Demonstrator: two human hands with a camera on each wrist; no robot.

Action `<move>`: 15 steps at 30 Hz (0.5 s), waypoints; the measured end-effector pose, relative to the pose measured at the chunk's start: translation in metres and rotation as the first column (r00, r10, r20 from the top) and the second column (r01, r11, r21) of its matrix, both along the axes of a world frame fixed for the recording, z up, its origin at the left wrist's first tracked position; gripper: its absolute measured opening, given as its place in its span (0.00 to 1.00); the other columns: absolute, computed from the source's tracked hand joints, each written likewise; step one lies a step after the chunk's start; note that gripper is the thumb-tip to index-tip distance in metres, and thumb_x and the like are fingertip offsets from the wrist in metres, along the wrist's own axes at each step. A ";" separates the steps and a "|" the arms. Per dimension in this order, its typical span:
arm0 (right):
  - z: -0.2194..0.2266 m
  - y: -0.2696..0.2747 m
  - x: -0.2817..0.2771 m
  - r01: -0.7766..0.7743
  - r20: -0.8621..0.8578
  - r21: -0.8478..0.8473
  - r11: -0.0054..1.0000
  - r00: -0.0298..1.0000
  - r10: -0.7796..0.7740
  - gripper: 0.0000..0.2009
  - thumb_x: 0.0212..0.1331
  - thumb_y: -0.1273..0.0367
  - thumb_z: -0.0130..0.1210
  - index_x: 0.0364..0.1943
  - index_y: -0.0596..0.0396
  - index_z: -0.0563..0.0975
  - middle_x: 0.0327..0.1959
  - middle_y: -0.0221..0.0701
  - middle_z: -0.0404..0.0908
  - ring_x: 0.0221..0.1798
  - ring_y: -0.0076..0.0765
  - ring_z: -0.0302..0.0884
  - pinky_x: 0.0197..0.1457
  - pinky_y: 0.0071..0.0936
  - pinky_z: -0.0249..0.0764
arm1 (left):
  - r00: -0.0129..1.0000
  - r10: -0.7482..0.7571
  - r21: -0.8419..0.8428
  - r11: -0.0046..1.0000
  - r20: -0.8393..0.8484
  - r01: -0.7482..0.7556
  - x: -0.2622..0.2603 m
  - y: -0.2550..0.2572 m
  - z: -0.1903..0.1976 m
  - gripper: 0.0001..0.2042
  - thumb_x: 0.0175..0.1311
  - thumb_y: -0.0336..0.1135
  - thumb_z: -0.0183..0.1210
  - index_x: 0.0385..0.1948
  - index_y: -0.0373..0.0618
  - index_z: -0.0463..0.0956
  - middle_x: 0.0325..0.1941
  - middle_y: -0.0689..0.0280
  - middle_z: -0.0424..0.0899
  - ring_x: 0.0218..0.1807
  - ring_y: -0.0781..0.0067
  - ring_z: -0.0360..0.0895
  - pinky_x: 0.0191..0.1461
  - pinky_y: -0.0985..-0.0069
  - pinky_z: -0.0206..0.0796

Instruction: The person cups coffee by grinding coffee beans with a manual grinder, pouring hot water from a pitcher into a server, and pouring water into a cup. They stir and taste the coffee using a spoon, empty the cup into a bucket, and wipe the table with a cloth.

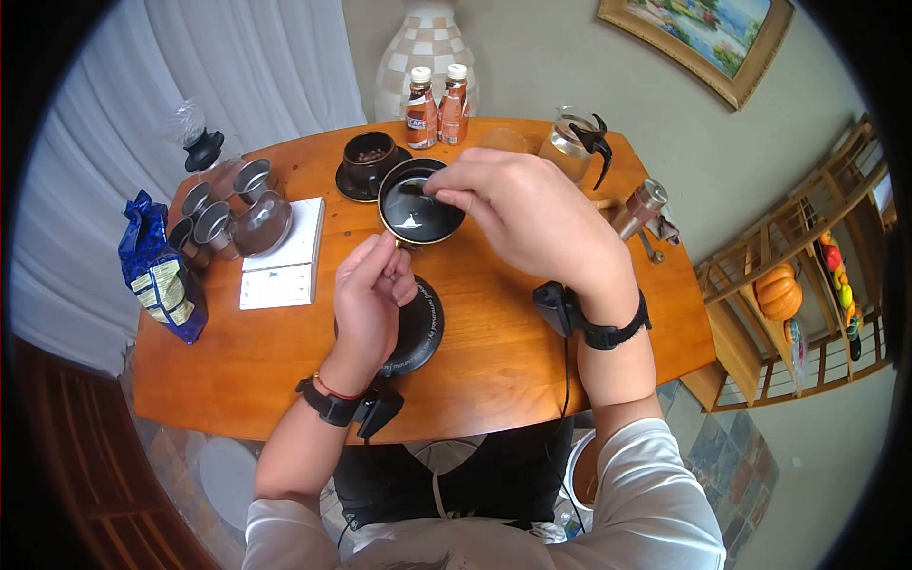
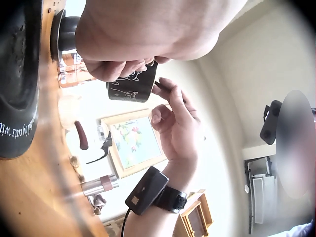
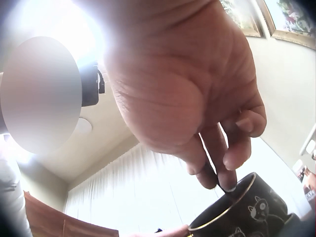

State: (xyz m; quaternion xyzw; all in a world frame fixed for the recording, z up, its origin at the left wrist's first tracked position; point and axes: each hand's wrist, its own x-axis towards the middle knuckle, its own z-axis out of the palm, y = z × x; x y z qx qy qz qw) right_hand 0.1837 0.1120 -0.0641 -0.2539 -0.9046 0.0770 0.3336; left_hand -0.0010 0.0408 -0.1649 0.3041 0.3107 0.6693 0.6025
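My left hand (image 1: pixel 370 290) grips a black cup (image 2: pixel 129 91) with white cat drawings and a gold rim, raised above the table and tilted. Dark liquid shows inside it in the head view. Over the rim, my right hand (image 1: pixel 532 214) pinches a thin dark utensil (image 2: pixel 162 87) that reaches into the cup; its lower end is hidden. A black saucer (image 1: pixel 418 332) with white lettering lies under my left hand. Behind the held cup stands another black cup (image 1: pixel 369 163) with brown beans in it, on its own saucer (image 1: pixel 348 185).
At left are a blue bag (image 1: pixel 160 271), several metal cups (image 1: pixel 217 226), a glass carafe (image 1: pixel 260 226) and a white notepad (image 1: pixel 285 283). Two bottles (image 1: pixel 422 109) stand at the back. A glass pot (image 1: pixel 568 152) and a metal grinder (image 1: pixel 642 207) are on the right.
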 end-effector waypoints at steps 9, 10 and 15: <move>0.012 -0.008 0.011 -0.101 0.110 -0.080 0.992 0.988 0.109 0.08 0.66 0.72 0.58 0.43 0.60 0.84 0.41 0.41 0.86 0.44 0.51 0.84 0.49 0.38 0.79 | 1.000 -0.006 -0.009 1.000 0.013 0.006 0.000 0.001 -0.001 0.13 0.78 0.38 0.48 0.28 0.50 0.64 0.26 0.71 0.64 0.23 0.80 0.58 0.28 0.80 0.50; 0.012 -0.007 0.011 -0.100 0.110 -0.080 0.992 0.988 0.108 0.08 0.66 0.72 0.58 0.43 0.60 0.84 0.41 0.41 0.86 0.44 0.51 0.84 0.49 0.38 0.79 | 1.000 -0.005 -0.008 1.000 0.014 0.005 0.000 0.001 -0.001 0.13 0.77 0.38 0.48 0.27 0.50 0.64 0.25 0.71 0.64 0.23 0.80 0.58 0.28 0.79 0.50; 0.002 0.004 0.007 0.015 -0.022 -0.016 1.000 1.000 -0.015 0.10 0.65 0.71 0.55 0.43 0.58 0.85 0.42 0.43 0.85 0.46 0.55 0.83 0.52 0.44 0.78 | 1.000 0.004 -0.008 1.000 0.008 -0.004 0.000 0.001 -0.001 0.13 0.77 0.38 0.49 0.27 0.50 0.64 0.25 0.71 0.64 0.23 0.79 0.58 0.28 0.79 0.50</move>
